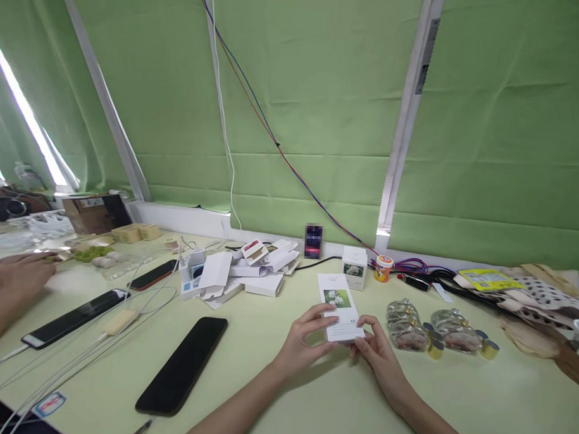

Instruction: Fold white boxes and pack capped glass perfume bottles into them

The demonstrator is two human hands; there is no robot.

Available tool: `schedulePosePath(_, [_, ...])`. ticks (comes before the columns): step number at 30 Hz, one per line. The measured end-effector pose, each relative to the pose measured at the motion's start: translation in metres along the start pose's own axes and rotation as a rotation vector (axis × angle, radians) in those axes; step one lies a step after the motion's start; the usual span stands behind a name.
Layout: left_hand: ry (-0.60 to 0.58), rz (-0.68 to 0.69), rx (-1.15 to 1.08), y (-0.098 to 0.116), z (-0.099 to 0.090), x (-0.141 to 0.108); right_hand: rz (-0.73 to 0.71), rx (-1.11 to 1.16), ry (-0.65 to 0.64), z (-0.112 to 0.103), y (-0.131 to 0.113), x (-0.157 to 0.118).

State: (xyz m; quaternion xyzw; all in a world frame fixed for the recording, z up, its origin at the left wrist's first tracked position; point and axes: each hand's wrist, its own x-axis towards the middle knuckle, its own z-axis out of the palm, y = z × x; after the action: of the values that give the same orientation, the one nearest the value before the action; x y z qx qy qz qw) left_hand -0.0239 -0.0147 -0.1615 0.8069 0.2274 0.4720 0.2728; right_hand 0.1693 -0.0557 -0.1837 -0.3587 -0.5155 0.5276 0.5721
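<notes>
A flat white carton (336, 299) printed with a picture of white flowers is held just above the table between both hands. My left hand (304, 338) grips its left side, thumb at the near edge and fingers over the front. My right hand (377, 353) pinches the near right corner, with some fingertips hidden behind the carton. Just beyond stands a white box (354, 268) with a similar flower picture. To the right lie clear glass bottles (406, 325) with gold caps (435, 347) beside them.
A black phone (182, 365) lies to the left, near cables, a power bank (119, 322) and more phones. Flattened white cartons (244, 269) are heaped behind. An orange tub (383, 269) stands by the wall. Another person's hand (24, 276) rests at the far left.
</notes>
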Motion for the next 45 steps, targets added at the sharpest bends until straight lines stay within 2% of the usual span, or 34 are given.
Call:
schedulePosePath(4, [-0.011,0.027,0.046,0.000,-0.001,-0.001,0.013,0.026,-0.035,-0.001,0.003,-0.001])
schedulePosePath(9, [-0.130,0.073,0.060,0.007,-0.003,-0.003,0.026,0.216,0.017,-0.004,0.009,0.001])
schedulePosePath(11, [-0.079,0.065,0.029,0.011,-0.001,-0.005,0.039,0.312,0.052,-0.006,0.011,0.004])
schedulePosePath(13, [0.032,0.011,-0.048,0.012,0.001,-0.005,0.055,0.357,0.062,-0.007,0.013,0.006])
schedulePosePath(15, [0.130,-0.103,-0.179,0.009,0.001,-0.003,0.064,0.334,0.052,-0.007,0.013,0.006])
schedulePosePath(19, [0.189,-0.340,-0.489,-0.005,0.000,0.003,0.060,0.201,-0.015,-0.005,0.012,0.003])
schedulePosePath(21, [0.176,-0.380,-0.605,-0.012,0.000,0.005,0.068,0.167,-0.044,-0.005,0.010,0.002])
schedulePosePath(24, [0.090,-0.432,-0.729,-0.016,0.003,0.002,0.090,0.169,-0.086,-0.006,0.010,0.002])
schedulePosePath(27, [0.006,-0.498,-0.836,-0.014,0.005,-0.004,0.101,0.168,-0.126,-0.008,0.011,0.003])
schedulePosePath(30, [-0.008,-0.516,-0.909,-0.011,0.006,-0.006,0.103,0.148,-0.139,-0.009,0.013,0.004])
schedulePosePath(41, [-0.019,-0.543,-0.946,-0.007,0.003,0.000,0.068,0.083,-0.196,-0.006,0.006,0.002])
schedulePosePath(45, [-0.018,-0.542,-0.888,-0.006,0.003,-0.002,0.032,-0.024,-0.225,-0.003,0.011,0.003])
